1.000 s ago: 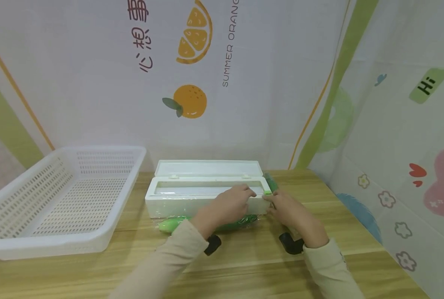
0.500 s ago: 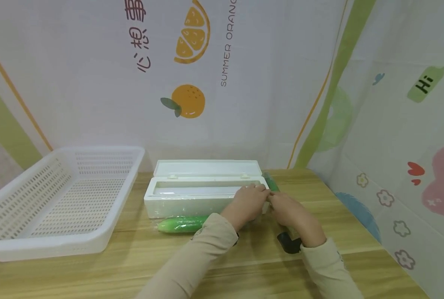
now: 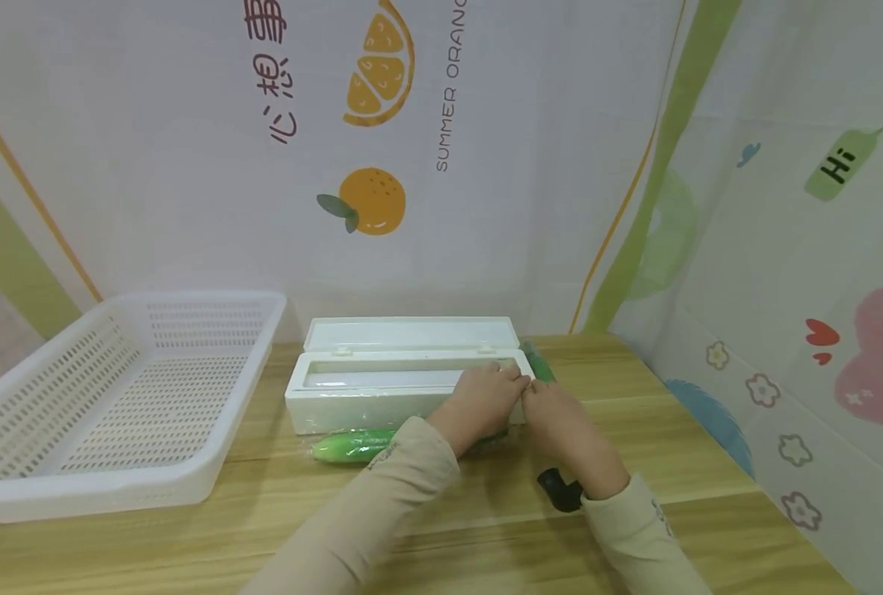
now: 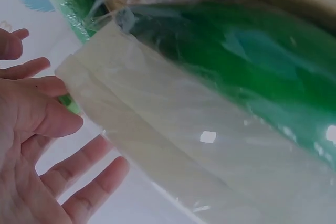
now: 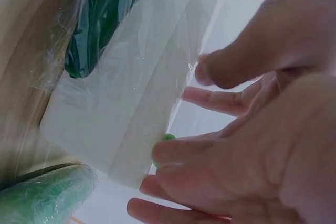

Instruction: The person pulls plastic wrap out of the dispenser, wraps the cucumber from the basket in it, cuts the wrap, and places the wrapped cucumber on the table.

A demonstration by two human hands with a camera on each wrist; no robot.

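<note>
A white cling film dispenser (image 3: 367,411) stands on the table with its lid raised and clear film over its front edge. My left hand (image 3: 479,405) reaches over its right part, fingers spread along the film edge in the left wrist view. At the right end, my right hand (image 3: 570,426) pinches a small green slider (image 5: 168,137), mostly covered by its fingertips. The hands meet here. In front of the dispenser lies a green cucumber (image 3: 352,447) under clear film, partly hidden by the left arm. Another film-wrapped cucumber (image 3: 539,364) lies by the dispenser's right end.
A large white plastic basket (image 3: 211,463) stands at the left. Behind the wooden table (image 3: 486,541) hangs a printed curtain (image 3: 531,165), with another along the right side. A black wrist mount (image 3: 560,490) sits under the right wrist.
The left hand has moved right along the dispenser, up against the right hand, then slightly back left. The right hand has shifted slightly left. The green slider has gone out of sight in the head view.
</note>
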